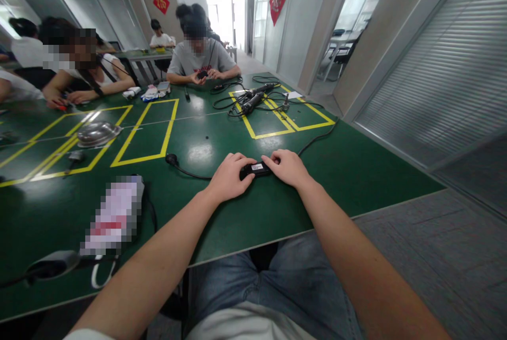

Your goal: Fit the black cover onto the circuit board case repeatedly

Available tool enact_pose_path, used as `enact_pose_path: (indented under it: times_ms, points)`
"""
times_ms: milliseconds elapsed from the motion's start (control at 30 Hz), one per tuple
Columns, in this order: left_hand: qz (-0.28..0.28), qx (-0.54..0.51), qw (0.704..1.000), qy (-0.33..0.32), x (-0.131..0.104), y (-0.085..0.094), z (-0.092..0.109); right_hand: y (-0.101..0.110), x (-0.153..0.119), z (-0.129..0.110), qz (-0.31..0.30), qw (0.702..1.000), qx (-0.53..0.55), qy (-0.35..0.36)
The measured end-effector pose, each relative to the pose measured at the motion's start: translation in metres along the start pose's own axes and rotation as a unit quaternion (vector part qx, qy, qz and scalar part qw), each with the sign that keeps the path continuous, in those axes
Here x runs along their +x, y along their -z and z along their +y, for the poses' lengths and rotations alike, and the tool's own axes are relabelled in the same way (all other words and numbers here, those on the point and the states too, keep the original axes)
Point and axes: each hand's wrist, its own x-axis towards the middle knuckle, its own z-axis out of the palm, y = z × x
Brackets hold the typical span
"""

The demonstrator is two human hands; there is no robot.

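Note:
A black power adapter (258, 169) with a white label on top lies on the green table in front of me. My left hand (232, 175) grips its left end, thumb at the near side and fingers at the far side. Around its right end my right hand (285, 167) is closed, with the thumb near the label. From the left end a black cable runs to a plug (171, 159) resting on the table. Another cable (317, 138) leaves on the right and curves toward the far right. Both ends of the adapter are partly hidden by my fingers.
Electric screwdrivers (253, 102) with tangled cords lie within yellow tape rectangles at the far right. A clear plastic tray (97, 133) sits at left. A blurred-out pink object (114, 213) and a cable lie near my left forearm. Co-workers (202, 57) sit across the table (396, 181).

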Motion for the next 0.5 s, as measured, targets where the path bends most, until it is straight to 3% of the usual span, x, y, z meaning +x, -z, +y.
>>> enact_pose_path:
  times_ms: [300,500]
  points:
    - [-0.027,0.024,0.999,0.009,0.0027,0.0038,0.0002,-0.0020,0.0023,0.0018,0.016,0.997,0.068,-0.015]
    - [-0.015,0.020,1.000,0.000,0.0010,0.0017,0.0008,0.0003,0.0006,-0.0014,-0.005,1.000,0.013,0.004]
